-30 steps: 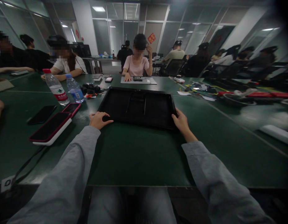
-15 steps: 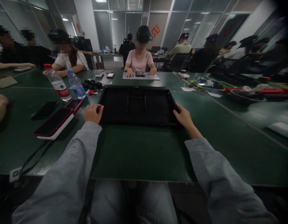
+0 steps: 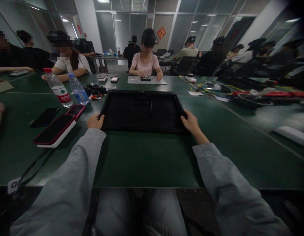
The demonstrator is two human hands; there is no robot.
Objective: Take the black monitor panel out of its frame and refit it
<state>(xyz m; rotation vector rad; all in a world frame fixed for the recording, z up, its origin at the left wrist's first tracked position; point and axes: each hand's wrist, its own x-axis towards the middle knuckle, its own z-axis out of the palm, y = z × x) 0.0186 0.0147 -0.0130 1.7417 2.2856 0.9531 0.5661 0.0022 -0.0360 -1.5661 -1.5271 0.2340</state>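
Note:
A black rectangular tray-like panel [image 3: 117, 114] with a raised rim lies on the green table in front of me. Two thin metal lines run across its middle. My left hand [image 3: 95, 121] is closed around its left edge, thumb on top of the rim. At the opposite side, my right hand [image 3: 190, 123] grips the right edge, with the thumb over the rim and the other fingers partly hidden behind it.
To the left are a red-capped bottle [image 3: 59, 90], a blue-capped bottle [image 3: 78, 90], a dark phone [image 3: 45, 117] and a red-cased phone [image 3: 57, 128] on a white block. Cables and tools [image 3: 215, 88] clutter the right. A person [image 3: 145, 64] works across the green table [image 3: 147, 160].
My left hand has closed onto the panel's left edge, where it was curled beside it before. The right hand keeps its grip. Across the table, the person's hands have shifted.

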